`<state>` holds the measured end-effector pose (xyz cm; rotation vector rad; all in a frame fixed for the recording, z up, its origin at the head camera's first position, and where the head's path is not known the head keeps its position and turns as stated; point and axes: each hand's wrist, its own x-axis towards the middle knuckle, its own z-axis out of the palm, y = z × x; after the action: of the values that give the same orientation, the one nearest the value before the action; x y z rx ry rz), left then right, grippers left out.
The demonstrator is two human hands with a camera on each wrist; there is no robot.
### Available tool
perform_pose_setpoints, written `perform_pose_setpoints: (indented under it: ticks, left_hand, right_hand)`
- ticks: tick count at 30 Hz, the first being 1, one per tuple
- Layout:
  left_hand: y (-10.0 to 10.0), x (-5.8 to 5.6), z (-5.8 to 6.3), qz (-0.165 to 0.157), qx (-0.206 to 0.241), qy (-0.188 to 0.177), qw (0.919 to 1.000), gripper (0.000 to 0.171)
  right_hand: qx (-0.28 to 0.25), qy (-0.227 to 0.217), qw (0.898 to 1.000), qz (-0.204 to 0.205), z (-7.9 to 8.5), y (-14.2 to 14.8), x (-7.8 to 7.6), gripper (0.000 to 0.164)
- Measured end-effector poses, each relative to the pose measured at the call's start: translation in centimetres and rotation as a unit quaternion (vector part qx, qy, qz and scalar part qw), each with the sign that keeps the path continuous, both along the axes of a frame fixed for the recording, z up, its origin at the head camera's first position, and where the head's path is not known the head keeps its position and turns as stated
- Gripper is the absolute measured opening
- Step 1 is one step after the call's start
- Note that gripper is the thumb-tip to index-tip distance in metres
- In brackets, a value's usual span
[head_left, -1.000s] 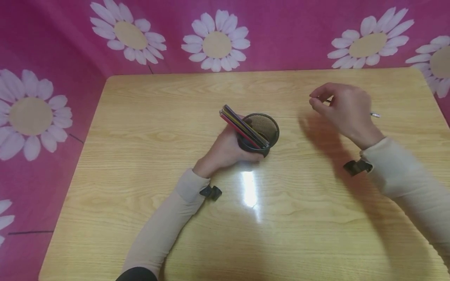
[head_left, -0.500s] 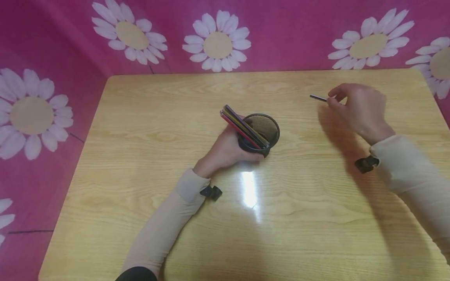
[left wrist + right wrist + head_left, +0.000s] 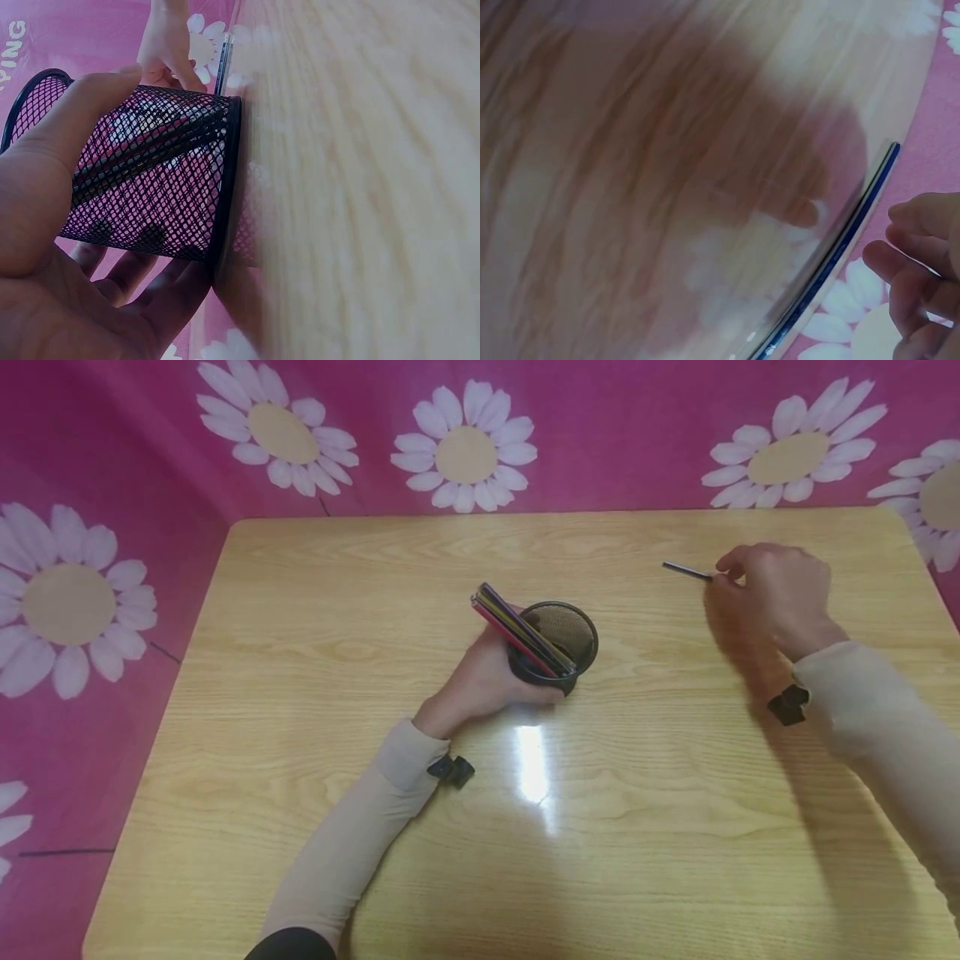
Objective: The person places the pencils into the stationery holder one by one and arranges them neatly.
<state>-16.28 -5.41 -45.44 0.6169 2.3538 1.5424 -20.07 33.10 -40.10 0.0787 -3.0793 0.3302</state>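
Observation:
My left hand (image 3: 480, 672) grips a black mesh pencil cup (image 3: 562, 631), thumb on the near side. Several colored pencils (image 3: 517, 631) lean out of the cup toward the upper left. In the left wrist view the mesh wall (image 3: 157, 165) shows between thumb and fingers, its base at the table. A dark blue pencil (image 3: 686, 572) lies at the back right, its right part hidden under my right hand (image 3: 783, 597). In the right wrist view the pencil (image 3: 832, 247) rests on the table with the loosely bent fingers (image 3: 907, 277) a little apart from it.
The wooden table (image 3: 337, 610) shines, with a bright light reflection in front of the cup. Beyond its back and left edges hangs a pink cloth (image 3: 600, 435) with large white daisies. Dark camera mounts (image 3: 789, 704) sit at both wrists.
My right hand has shifted right and lowered slightly, uncovering the pencil's left end while the pencil stays in place. My left hand and the cup have not moved.

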Motion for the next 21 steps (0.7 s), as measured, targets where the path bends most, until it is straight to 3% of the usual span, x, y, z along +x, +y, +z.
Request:
perform_pose_setpoints:
  ticks: [4, 7, 14, 21]
  left_hand:
    - [0.0, -0.8, -2.1, 0.005, 0.017, 0.003, 0.9998, 0.112]
    - [0.1, -0.9, -2.6, 0.009, 0.018, 0.008, 0.9998, 0.112]
    - [0.0, 0.6, 1.4, -0.001, -0.002, -0.005, 1.0000, 0.105]
    - [0.1, 0.8, 1.8, 0.003, 0.002, -0.007, 1.0000, 0.104]
  right_hand:
    - [0.012, 0.000, 1.000, 0.003, -0.4, 0.3, -0.2, 0.030]
    - [0.017, 0.014, 1.000, 0.011, -0.7, 0.5, -0.4, 0.026]
    - [0.026, 0.027, 0.999, 0.023, -1.2, 1.1, -0.6, 0.024]
    - [0.027, 0.019, 0.999, 0.028, -1.3, 1.3, -0.8, 0.023]
